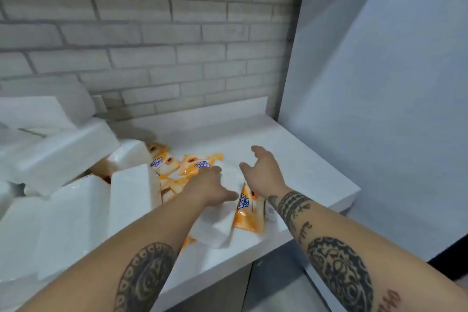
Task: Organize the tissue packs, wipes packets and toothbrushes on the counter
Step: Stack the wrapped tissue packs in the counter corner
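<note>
A white tissue pack (217,225) lies tilted near the counter's front edge. My left hand (211,185) sits on its far end, fingers curled over the top and thumb along the side. My right hand (264,171) hovers just right of it with fingers apart and nothing in it. An orange wipes packet (249,213) leans against the pack under my right wrist. More orange wipes packets (202,163) lie scattered behind my hands. Several large white tissue packs (73,223) are heaped on the left. I see no toothbrushes.
The white counter (304,167) has bare surface to the right of my hands, ending at a front-right corner. A grey brick wall (152,45) stands behind it and a plain white wall (379,109) closes the right side. Grey floor shows below.
</note>
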`<state>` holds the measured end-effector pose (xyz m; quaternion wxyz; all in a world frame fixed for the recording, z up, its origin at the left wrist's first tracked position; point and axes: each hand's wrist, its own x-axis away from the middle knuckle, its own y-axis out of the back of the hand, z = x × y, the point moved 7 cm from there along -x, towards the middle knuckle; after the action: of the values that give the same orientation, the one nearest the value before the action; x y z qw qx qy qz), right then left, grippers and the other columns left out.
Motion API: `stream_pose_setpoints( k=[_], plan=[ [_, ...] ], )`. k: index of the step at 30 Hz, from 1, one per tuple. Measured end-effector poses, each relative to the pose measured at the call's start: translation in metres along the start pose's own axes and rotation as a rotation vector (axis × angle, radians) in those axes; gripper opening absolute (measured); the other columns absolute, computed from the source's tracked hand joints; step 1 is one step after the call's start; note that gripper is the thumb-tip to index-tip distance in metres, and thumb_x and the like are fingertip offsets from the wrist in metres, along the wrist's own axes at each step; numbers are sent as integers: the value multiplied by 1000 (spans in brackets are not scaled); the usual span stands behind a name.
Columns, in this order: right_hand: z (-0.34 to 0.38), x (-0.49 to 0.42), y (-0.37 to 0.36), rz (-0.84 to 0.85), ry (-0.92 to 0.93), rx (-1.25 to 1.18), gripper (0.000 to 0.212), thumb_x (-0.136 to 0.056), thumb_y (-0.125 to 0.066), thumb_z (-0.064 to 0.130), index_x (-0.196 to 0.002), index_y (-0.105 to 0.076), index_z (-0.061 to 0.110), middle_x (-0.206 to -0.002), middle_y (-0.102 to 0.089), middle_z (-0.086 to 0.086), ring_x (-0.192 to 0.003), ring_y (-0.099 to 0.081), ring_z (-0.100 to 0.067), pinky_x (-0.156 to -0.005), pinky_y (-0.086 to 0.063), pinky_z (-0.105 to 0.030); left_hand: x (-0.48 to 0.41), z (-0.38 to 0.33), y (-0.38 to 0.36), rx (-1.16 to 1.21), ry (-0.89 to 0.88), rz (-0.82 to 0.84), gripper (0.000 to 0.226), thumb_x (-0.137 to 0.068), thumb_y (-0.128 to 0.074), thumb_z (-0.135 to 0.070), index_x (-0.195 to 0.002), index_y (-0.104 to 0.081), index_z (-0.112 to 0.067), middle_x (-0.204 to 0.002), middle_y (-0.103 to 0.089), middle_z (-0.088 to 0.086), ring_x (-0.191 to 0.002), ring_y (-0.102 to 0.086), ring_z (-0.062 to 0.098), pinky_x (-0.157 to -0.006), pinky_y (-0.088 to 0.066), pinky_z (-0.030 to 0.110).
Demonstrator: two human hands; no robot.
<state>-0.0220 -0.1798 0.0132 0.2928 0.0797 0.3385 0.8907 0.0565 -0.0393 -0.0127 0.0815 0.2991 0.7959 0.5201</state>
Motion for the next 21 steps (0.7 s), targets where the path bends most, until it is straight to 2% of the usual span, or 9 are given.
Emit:
stream_pose_setpoints(
  k=[3, 5, 9, 12, 14, 15, 17, 19, 21],
  plan=[
    [-34, 3, -41, 125, -226, -136, 73, -102, -60, 36, -162, -27, 13, -161, -40, -11, -143, -46, -27, -110, -38, -30, 5, 19, -37, -68, 85, 156, 134, -60, -80, -74, -163, -6, -29, -165, -16, 13, -141, -44, 36, -107, -46, 45],
    [-54, 9, -65, 184, -376, -268, 74, -101, -59, 40, -161, -26, 10, -157, -45, -9, -140, -50, -29, -109, -43, -31, 7, 27, -51, -85, 91, 149, 148, -53, -81, -77, -161, 10, -34, -167, -7, 13, -141, -44, 37, -105, -48, 47],
    [-61, 7, -84, 233, -403, -360, 59, -90, -65, 50, -137, -56, 15, -130, -68, -3, -114, -67, -25, -101, -57, -44, 1, 27, -48, -62, 67, 54, 133, -60, -81, -59, -159, 5, -36, -156, -23, 13, -126, -55, 36, -92, -53, 42],
    [-61, -5, -83, 200, -394, -402, 80, -70, -66, 62, -132, -58, 13, -119, -72, -5, -101, -72, -27, -86, -63, -46, -9, 23, -31, -50, 24, 18, 129, -59, -82, -53, -158, -1, -36, -146, -35, 8, -117, -60, 33, -82, -53, 38],
    [-45, -10, -70, 172, -387, -480, 73, -79, -71, 57, -133, -54, 13, -118, -72, -7, -93, -73, -26, -72, -61, -38, -18, 18, -11, -39, -1, 1, 131, -56, -84, -52, -159, -4, -38, -147, -37, 5, -116, -61, 30, -80, -55, 37],
    [-39, -13, -62, 145, -385, -525, 68, -86, -73, 52, -138, -49, 15, -120, -71, -6, -95, -72, -26, -71, -59, -36, -22, 15, 0, -34, -27, -15, 132, -55, -85, -51, -159, -6, -38, -147, -37, 3, -117, -61, 29, -80, -55, 37],
    [-34, -22, -49, 123, -394, -624, 80, -89, -76, 51, -150, -34, 21, -128, -66, -3, -106, -69, -23, -82, -58, -37, -29, 5, 27, -5, -113, -64, 133, -54, -87, -49, -160, -8, -38, -150, -37, 1, -123, -57, 26, -84, -53, 35],
    [-27, -29, -37, 131, -396, -731, 98, -81, -80, 59, -156, -24, 30, -138, -60, 2, -118, -63, -21, -96, -56, -45, -36, -3, 49, 66, -216, -108, 134, -54, -89, -49, -160, -9, -40, -157, -34, -3, -134, -50, 20, -95, -49, 33],
    [-18, -36, -30, 159, -408, -830, 112, -65, -86, 69, -153, -24, 38, -141, -60, 5, -121, -65, -24, -96, -58, -54, -44, -11, 65, 189, -313, -133, 136, -51, -91, -50, -161, -10, -41, -162, -31, -11, -142, -41, 13, -107, -43, 32]
  ],
)
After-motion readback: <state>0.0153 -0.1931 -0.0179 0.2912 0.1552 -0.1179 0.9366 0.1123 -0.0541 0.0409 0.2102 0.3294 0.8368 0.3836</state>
